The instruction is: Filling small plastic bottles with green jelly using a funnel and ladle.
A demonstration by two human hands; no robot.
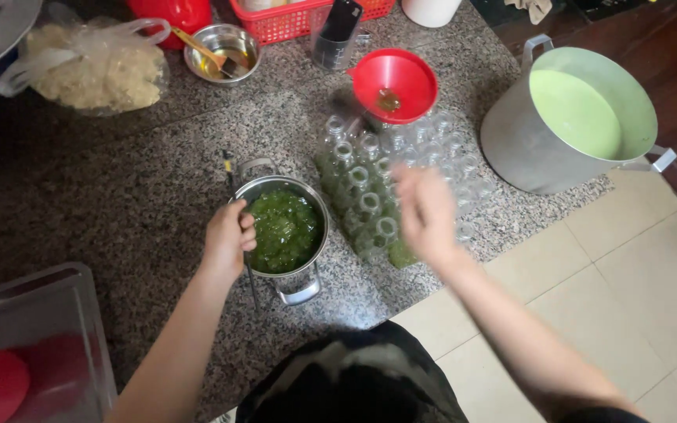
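Bottles of clear plastic (401,184) beside my small steel pot of green jelly (285,229) look mostly unfilled; left hand (227,241) grips its rim, blurred right hand (426,213) hovers, fingers unreadable.

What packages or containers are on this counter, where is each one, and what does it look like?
Plastic bag: far left, clear, lumpy pale filling.
Clear bottles: centre, clustered, under the right hand.
Red funnel: standing in a rear bottle.
Steel pot: beside the left hand, green contents.
Large metal pot: right, pale green liquid.
Red basket: top.
No labels, signs or screens.
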